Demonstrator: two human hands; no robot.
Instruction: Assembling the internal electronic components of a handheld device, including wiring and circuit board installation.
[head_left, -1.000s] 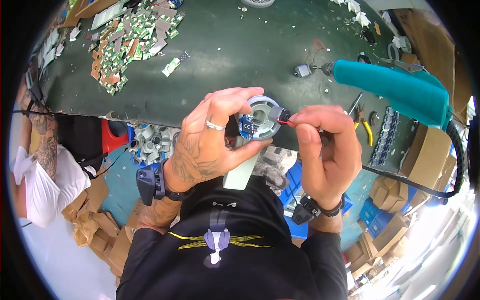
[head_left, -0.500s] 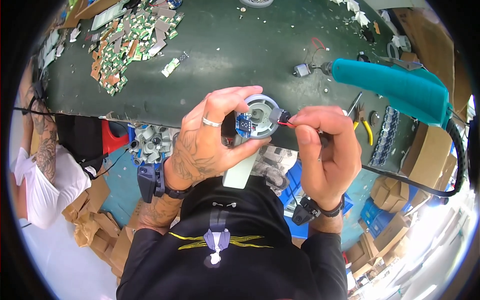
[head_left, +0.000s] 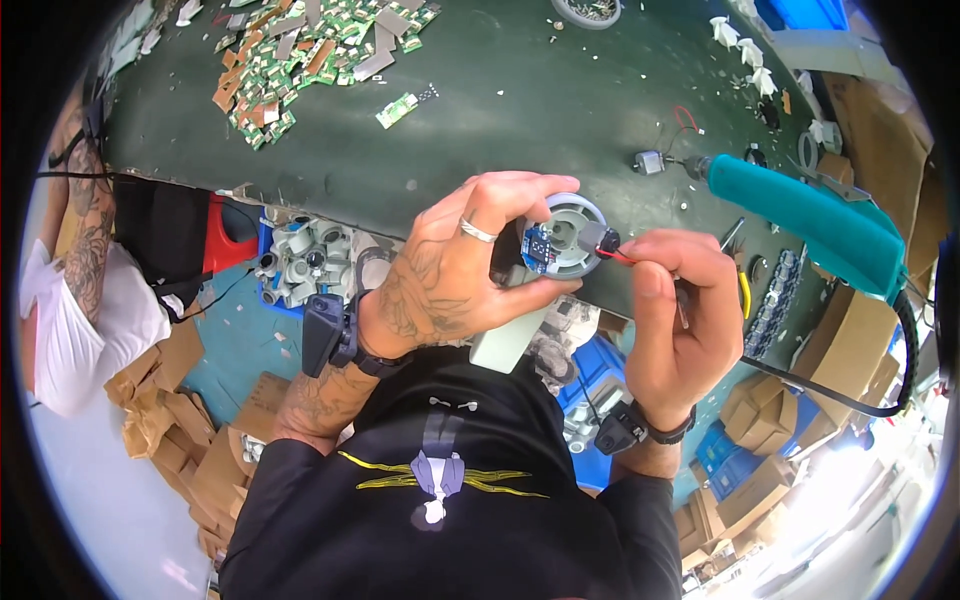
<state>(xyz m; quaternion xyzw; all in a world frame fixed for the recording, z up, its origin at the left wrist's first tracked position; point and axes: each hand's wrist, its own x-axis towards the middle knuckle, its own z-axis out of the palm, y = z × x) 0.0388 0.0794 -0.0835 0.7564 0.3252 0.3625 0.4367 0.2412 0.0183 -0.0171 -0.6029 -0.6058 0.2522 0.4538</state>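
Surface: a dark green tabletop (head_left: 520, 100) fills the far half of the view; cardboard boxes (head_left: 180, 420) lie on the floor near left.
Round part: a grey disc-shaped part (head_left: 572, 235) is held over the near edge of the tabletop, flat face turned up toward the camera; being round, it shows no clear long axis.
Look: pale grey rim, darker centre, a small blue circuit board (head_left: 537, 247) on its left side, a red wire (head_left: 622, 256) leading off to the right.
Left hand (head_left: 450, 270): curled closed around the disc, fingers over its far rim and thumb under its near edge.
Right hand (head_left: 680, 315): closed, fingertips pinching the red wire just right of the disc.
Far left: a heap of green circuit boards (head_left: 300, 50).
Right: a teal-handled tool (head_left: 800, 215) lies on the tabletop, well apart from the hands.
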